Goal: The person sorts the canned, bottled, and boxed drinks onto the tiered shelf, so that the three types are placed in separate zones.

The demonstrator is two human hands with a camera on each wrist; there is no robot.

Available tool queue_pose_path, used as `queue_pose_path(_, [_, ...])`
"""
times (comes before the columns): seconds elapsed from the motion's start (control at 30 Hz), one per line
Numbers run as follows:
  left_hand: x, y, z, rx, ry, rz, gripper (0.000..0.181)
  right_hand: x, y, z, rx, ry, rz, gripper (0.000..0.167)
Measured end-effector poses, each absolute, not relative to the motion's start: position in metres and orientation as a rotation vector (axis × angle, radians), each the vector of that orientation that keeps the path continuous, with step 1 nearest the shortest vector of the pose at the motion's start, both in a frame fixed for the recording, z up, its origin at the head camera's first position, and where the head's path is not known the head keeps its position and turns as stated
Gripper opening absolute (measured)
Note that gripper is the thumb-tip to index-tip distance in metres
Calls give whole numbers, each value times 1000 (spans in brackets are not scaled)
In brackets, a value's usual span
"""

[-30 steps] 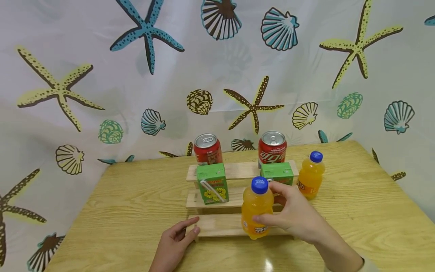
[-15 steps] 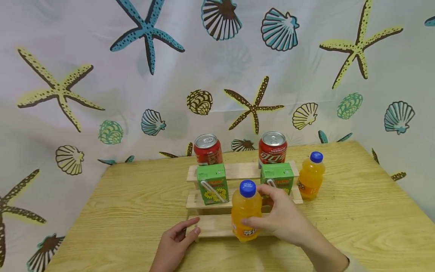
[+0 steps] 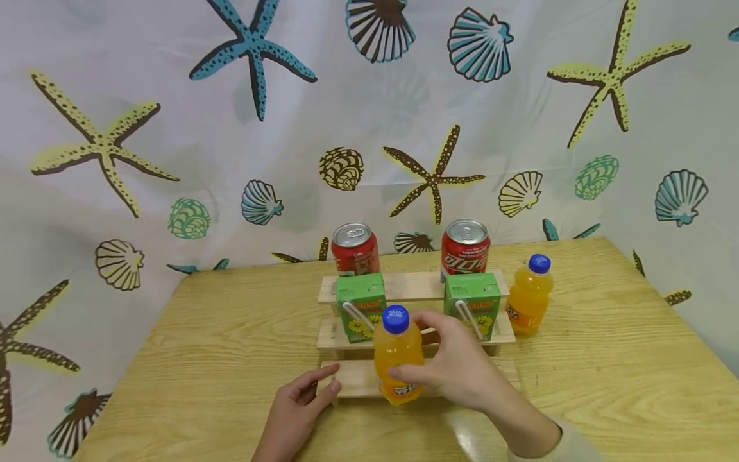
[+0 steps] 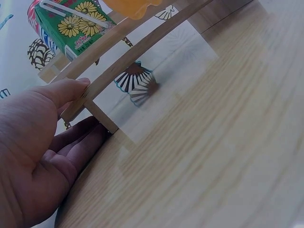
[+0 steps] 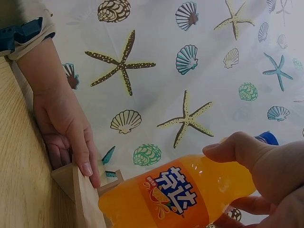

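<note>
An orange soda bottle (image 3: 398, 359) with a blue cap is gripped by my right hand (image 3: 456, 369), thumb on the near side. Its base hovers over or at the lowest board of a three-tier wooden rack (image 3: 355, 378); contact is unclear. In the right wrist view the bottle's label (image 5: 171, 194) shows, with the bottle tilted across the picture. My left hand (image 3: 297, 404) holds the left end of that lowest board. From the left wrist, its upper digit (image 4: 78, 88) lies against the board's end, and other fingers reach round the leg below.
Two green drink cartons (image 3: 362, 308) with straws stand on the middle tier. Two red cola cans (image 3: 354, 250) stand on the top tier. A second orange soda bottle (image 3: 529, 295) is on the wooden table (image 3: 231, 333), right of the rack. A patterned curtain (image 3: 288, 128) hangs behind.
My right hand has carried the bottle leftward along the lowest tier, uncovering the right carton. My left hand keeps its place at the rack's end. The head view has shifted slightly.
</note>
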State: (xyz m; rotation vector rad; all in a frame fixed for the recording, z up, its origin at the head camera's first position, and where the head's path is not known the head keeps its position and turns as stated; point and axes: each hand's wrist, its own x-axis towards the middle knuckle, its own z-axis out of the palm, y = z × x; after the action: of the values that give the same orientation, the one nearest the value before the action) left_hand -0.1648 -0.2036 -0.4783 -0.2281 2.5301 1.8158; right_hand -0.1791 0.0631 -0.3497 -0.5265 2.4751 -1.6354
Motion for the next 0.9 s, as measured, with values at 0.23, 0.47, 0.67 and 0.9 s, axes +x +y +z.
queue_pose_path(0.23, [-166, -203, -479, -248, 2525, 1817, 38, -181, 55, -352, -461, 2477, -1635, 50])
queue_pose_path(0.47, [-166, -203, -481, -243, 2526, 1834, 38, -184, 49, -355, -490, 2485, -1649, 48])
queue_pose_path(0.67, [-165, -202, -481, -244, 2522, 1832, 38, -185, 45, -357, -473, 2471, -1674, 48])
queue_pose_path(0.9, [-167, -204, -481, -273, 2519, 1820, 38, -186, 40, -358, -449, 2481, -1707, 49])
